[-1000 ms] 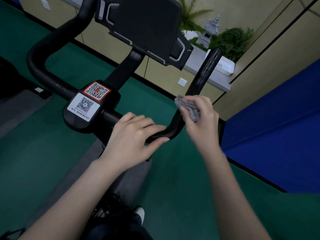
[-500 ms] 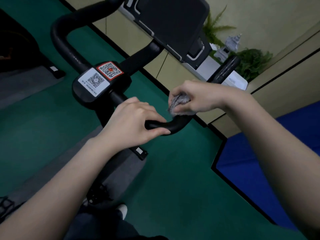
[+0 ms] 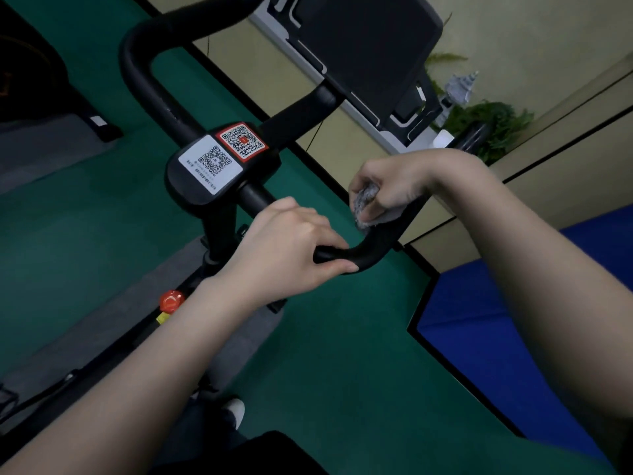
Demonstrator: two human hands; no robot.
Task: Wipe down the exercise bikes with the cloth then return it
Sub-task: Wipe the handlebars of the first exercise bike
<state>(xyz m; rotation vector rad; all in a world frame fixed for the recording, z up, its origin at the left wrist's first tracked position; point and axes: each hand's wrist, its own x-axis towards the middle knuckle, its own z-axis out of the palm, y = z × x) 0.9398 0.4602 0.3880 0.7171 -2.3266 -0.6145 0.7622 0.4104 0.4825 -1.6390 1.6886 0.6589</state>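
Nearest the camera: both bare forearms reach fwd over the green floor, w/ a shoe tip showing below. Left hand is curled round the lower bend of the black handlebar, fingers pressed together over the top, thumb hooked under — it's bracing the bar, no cloth in it. Just beyond, right hand is fisted round the grey cloth, which is bunched up and pressed against the right-side upright of the same bar; only a wad of it shows under the curled fingers, rest hidden in the palm. Behind the hands: stem block w/ two QR stickers, one white, one red-edged, then the dark console screen on its mount. Red knob lower on the frame. Further back, a second machine sits at far left, blue mat at right, plants along the wall. Judgement on progress: mid-wipe on one bike's right grip. Can't tell which other surfaces are clean — nothing looks wet or streaked. Likely still left: other bike(s), then taking the cloth back; its home spot isn't in view.
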